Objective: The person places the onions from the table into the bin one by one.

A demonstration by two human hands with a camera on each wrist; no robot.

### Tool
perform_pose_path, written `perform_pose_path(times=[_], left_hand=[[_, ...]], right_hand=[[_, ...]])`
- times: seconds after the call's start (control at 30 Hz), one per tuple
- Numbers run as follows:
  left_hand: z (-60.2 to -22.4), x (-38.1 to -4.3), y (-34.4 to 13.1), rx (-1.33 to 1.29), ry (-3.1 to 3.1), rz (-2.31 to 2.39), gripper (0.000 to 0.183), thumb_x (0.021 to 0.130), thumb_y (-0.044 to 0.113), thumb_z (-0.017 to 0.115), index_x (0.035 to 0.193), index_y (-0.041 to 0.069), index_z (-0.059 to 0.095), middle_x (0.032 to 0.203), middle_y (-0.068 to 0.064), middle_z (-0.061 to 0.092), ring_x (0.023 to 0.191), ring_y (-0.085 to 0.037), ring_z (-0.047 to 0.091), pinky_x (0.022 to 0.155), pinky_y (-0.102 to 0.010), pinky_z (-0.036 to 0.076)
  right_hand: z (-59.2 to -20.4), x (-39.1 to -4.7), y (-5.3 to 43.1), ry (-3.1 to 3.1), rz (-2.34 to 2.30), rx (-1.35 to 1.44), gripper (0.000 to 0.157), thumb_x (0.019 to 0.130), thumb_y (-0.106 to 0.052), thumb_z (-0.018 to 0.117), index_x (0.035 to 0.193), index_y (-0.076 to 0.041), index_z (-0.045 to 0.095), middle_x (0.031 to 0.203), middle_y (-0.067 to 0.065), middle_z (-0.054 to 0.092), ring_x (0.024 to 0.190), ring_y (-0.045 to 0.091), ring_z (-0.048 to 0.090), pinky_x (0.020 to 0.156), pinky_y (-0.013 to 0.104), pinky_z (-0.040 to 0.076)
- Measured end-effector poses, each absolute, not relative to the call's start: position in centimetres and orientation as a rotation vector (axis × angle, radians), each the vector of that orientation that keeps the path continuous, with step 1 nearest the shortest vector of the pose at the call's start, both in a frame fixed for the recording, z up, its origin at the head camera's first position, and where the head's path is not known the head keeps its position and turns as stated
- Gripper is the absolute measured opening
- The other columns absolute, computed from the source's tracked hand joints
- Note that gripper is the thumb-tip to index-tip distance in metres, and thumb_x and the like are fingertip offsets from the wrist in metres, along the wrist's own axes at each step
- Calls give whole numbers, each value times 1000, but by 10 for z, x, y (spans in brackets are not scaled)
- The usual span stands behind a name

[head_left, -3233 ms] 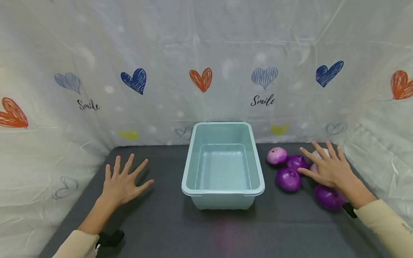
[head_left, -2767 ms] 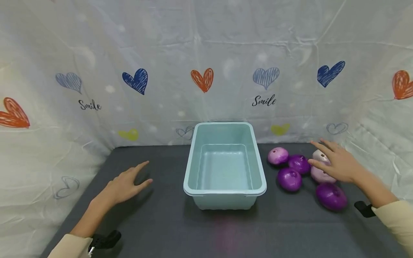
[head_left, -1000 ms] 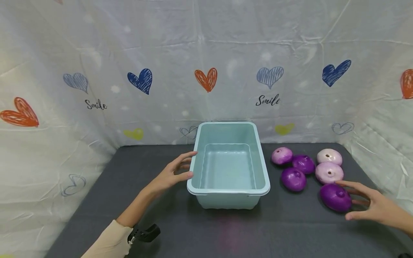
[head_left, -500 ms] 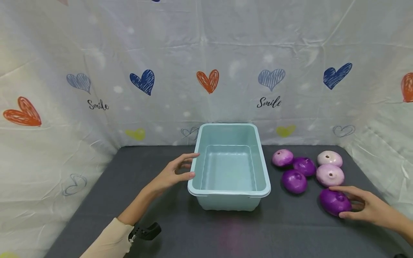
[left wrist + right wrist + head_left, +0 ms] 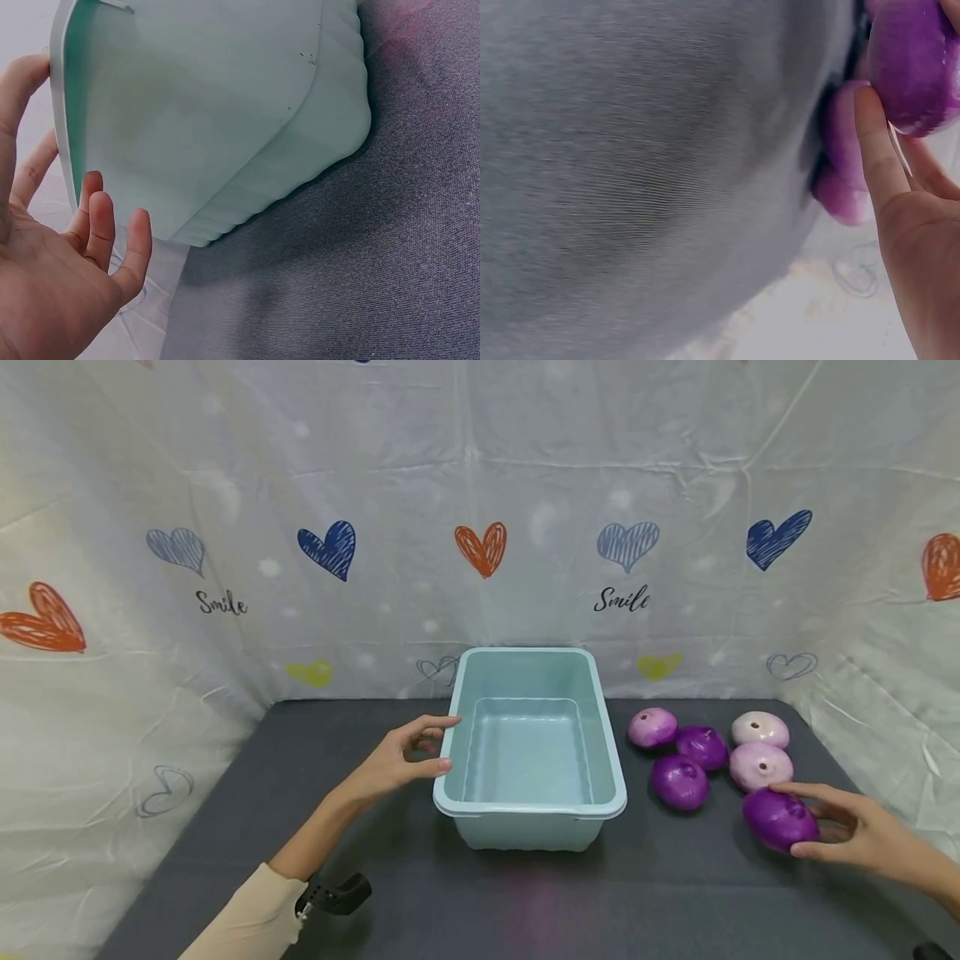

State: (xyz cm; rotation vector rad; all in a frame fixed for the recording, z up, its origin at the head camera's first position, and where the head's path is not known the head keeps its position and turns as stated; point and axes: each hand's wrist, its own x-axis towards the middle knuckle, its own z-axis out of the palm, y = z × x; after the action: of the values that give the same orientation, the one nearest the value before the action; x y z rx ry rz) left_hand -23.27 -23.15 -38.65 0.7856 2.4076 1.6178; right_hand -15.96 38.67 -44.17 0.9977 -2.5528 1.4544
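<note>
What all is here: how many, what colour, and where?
Plastic bin: one, pale blue-green, table centre.
Dark onions: three, deep purple, right of the bin.
Pale onions: three, pink to whitish, also there.
Tabletop: one, dark grey, underneath.
Backdrop: one, it seems, whitish with printed hearts and "Smile", behind.
Wrist devices: two, black, left wrist and lower-right corner.
Sleeve: one, beige, left arm.
Left hand: one, touching the bin's left rim.
Right hand: one, gripping the nearest dark onion.

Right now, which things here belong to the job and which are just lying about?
Likely job:
glossy dark-purple onion, in the right hand
pale-blue plastic tub, left hand at its rim
perhaps five other round onions, purple to whitish

Just surroundings:
white heart-printed sheet
dark-grey tablecloth
</note>
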Motion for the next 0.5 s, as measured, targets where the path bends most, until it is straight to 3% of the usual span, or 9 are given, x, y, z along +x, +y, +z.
perform_pose_path(times=[0.2,0.5], left_hand=[[-386,-233,-230,794,2413,1629,56,96,16,73,149,16,53,134,-14,54,105,-36,53,84,-50,46],[-384,-232,-228,761,2448,1630,54,96,15,74,146,14,56,124,-15,58,97,-34,56,79,-45,49]], right_hand=[[-422,-166,379,-2612,1416,874,71,81,15,78,146,5,49,143,-18,51,111,2,61,78,25,55],[-400,-182,353,-2605,1472,727,70,86,7,78,150,-6,50,145,-1,48,112,4,61,80,27,55]])
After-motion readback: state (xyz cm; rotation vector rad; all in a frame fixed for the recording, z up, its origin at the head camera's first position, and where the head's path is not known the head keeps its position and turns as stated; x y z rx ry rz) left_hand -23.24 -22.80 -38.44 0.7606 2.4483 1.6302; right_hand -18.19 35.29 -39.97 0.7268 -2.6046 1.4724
